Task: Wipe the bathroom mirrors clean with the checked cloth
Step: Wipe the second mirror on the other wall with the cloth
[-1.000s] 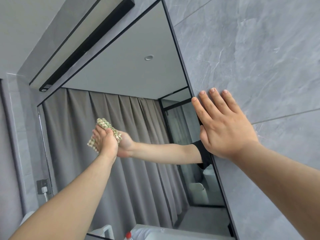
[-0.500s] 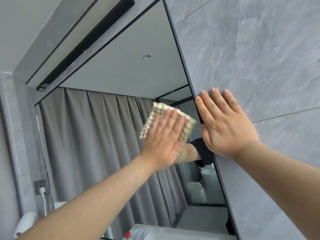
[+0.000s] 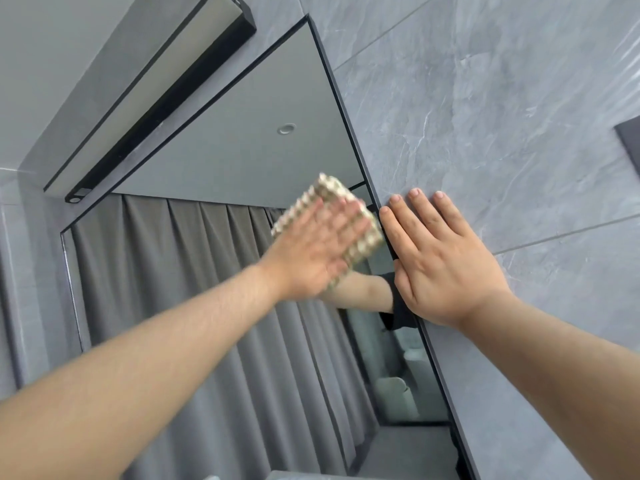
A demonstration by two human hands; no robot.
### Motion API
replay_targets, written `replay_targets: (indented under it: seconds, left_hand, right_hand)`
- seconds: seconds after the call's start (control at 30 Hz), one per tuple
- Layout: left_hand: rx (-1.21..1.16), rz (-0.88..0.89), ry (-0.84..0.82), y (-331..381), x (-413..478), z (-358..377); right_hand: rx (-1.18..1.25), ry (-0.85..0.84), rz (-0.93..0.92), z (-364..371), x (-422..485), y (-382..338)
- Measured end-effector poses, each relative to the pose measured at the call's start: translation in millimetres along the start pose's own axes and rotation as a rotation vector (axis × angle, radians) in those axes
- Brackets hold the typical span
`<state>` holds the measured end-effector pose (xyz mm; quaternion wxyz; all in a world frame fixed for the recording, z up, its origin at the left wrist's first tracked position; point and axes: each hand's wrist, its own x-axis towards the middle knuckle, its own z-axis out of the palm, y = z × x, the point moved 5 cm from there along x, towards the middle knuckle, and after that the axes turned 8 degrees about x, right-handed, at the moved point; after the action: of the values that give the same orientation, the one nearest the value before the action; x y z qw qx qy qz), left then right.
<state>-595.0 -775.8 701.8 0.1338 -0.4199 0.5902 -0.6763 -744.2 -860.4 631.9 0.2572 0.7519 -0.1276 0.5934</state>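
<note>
The left hand (image 3: 318,251) presses a folded beige-and-white checked cloth (image 3: 349,216) flat against the black-framed wall mirror (image 3: 242,140), fingers straight, close to the frame's right edge. The right hand (image 3: 446,268) lies open and flat on the grey marble-patterned wall tile (image 3: 485,116) just beside that edge. Grey pleated curtains show reflected in the glass.

Grey marbled wall tiles (image 3: 485,98)

Head view, upward, near mirror (image 3: 207,188)
</note>
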Motion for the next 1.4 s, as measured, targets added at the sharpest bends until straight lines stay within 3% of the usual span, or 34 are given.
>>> replay_targets:
  seconds: [0.23, 0.33, 0.4, 0.5, 0.7, 0.77, 0.87, 1.07, 1.17, 1.27, 1.4]
  left_hand:
    - [-0.178, -0.783, -0.108, -140, 69, -17]
    - [-0.246, -0.951, -0.11, -169, 74, -17]
    - [-0.238, -0.923, -0.114, -167, 71, -15]
    - [-0.182, -0.742, -0.091, -140, 59, -11]
    - [-0.04, -0.133, -0.14, -30, 7, -3]
    - [-0.043, -0.038, -0.104, -24, 0, -1]
    - [-0.031, -0.09, -0.093, -41, 23, -4]
    - [-0.137, -0.645, -0.087, -141, 111, -29]
    - [-0.208, -0.827, -0.093, -183, 131, -33]
    - [-0.214, -0.851, -0.077, -193, 132, -34]
    - [-0.176, -0.74, -0.09, -175, 118, -29]
  right_hand:
    - [-0.021, -0.001, 0.006, -1, 0, 0]
    - [-0.031, -0.011, 0.002, -1, 0, 0]
    - [-0.027, -0.012, 0.002, -2, 0, -1]
    - [-0.023, -0.016, 0.006, -3, 0, -1]
    - [-0.013, -0.005, 0.005, -2, 0, 0]
    - [-0.008, -0.001, 0.002, -3, 0, -1]
    - [-0.006, -0.007, 0.012, -3, 0, -1]
    - [-0.026, -0.014, 0.005, -2, 0, 0]
    - [-0.022, -0.025, 0.012, -2, 0, -1]
    - [-0.028, -0.026, 0.01, -4, 0, -1]
    - [-0.032, -0.027, 0.009, -3, 0, 0]
